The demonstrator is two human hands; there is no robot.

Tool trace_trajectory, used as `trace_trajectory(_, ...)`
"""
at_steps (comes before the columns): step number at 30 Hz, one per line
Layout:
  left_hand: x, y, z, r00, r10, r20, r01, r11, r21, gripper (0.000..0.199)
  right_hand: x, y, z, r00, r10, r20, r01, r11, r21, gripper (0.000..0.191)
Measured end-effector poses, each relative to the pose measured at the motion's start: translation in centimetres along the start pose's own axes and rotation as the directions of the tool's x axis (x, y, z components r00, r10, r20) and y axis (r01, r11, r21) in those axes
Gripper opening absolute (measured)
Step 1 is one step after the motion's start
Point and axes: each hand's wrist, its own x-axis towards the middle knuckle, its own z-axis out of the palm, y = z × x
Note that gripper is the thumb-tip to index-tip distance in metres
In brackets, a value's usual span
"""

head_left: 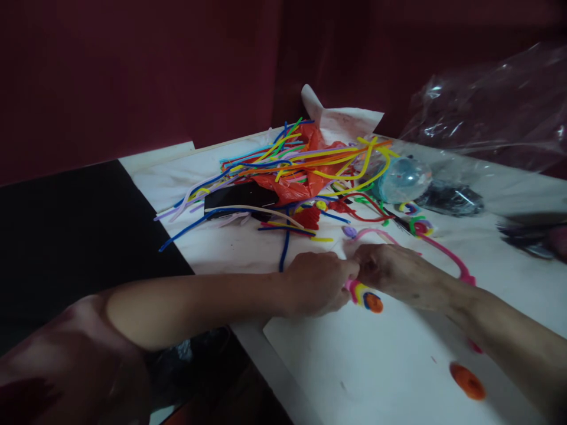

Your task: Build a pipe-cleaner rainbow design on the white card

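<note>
My left hand (316,283) is closed on a small coiled piece (361,294) in pink, yellow, blue and orange, whose coloured end sticks out below the fingers. Right beside it, my right hand (385,270) has its fingers curled and pressed together; what they hold, if anything, is hidden. The two hands meet at the fingertips above the white table (354,366). Just behind them lie a pink fuzzy stem (376,232) and a small purple coil (349,232).
A heap of coloured fuzzy stems (261,162) with red plastic (301,188) spreads behind the hands. To its right are a clear round container (405,177) and clear plastic wrap (491,106). A pink headband (447,252) and an orange coil (468,381) lie at the right.
</note>
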Motion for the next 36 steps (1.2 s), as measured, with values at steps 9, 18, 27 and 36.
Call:
trace_trajectory(9,0.1,0.5,-0.3,0.996,-0.083,0.028,0.083,0.997,0.004,0.023,-0.1,-0.2,-0.2,0.999,0.022,0.04,-0.021,1.0,-0.011,0.013)
trace_trajectory(18,0.7,-0.5,-0.5,0.993,-0.098,0.061,0.103,0.991,-0.085,0.03,0.0,-0.1,-0.2,0.998,0.034,0.049,-0.032,0.999,-0.031,0.013)
trace_trajectory(27,0.9,-0.3,0.1,0.998,-0.064,-0.025,0.064,0.998,0.001,0.018,0.1,-0.2,-0.2,0.997,0.049,0.057,-0.047,0.998,-0.036,0.012)
trace_trajectory(36,1.2,0.7,-0.9,0.991,-0.109,0.079,0.104,0.993,0.062,0.022,-0.1,-0.7,-0.8,0.994,0.044,0.104,-0.041,0.999,-0.03,0.017)
